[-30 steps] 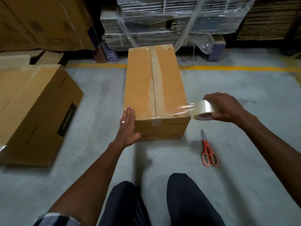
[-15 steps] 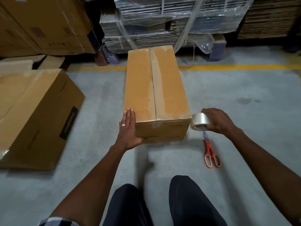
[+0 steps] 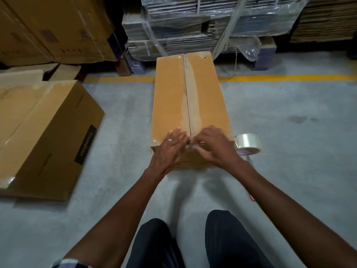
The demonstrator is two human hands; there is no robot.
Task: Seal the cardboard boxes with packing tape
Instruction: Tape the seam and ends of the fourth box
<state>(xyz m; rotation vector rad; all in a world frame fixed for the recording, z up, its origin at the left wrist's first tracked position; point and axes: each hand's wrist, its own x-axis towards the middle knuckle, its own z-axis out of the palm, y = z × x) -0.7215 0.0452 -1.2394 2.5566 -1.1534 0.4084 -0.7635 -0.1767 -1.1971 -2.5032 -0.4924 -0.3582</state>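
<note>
1. Two hands meet at the near end of the cardboard box [image 3: 190, 105], which stands on the concrete floor [image 3: 289, 151] with its long axis running near to far, straight away from the person.
2. Left hand [image 3: 170, 149]: fingers straight, flat on the box top at the near edge, just left of the centre seam. Pressing, nothing clasped.
3. Right hand [image 3: 212, 147]: lies over the near edge just right of the seam, fingers bent toward the left hand. Whether the fingertips pinch the tape strip or only press it down I cannot tell.
4. Tape roll [image 3: 248, 145]: at the box's near right corner, just right of the right hand, tilted. It appears to hang by its strip from the box edge; no hand holds it.
5. Key relation: the roll lies to the right of both hands, so the right hand is nearer for retrieving it. Only a red bit of the scissors [image 3: 252, 198] shows, beside the right forearm.
6. Change from half a second ago: the right hand then gripped the roll off the box's right corner; it has let go and moved onto the top edge. The left hand has shifted from the near left corner toward the seam.
7. Judgement: cross-strip being smoothed; cutting comes next.
</note>
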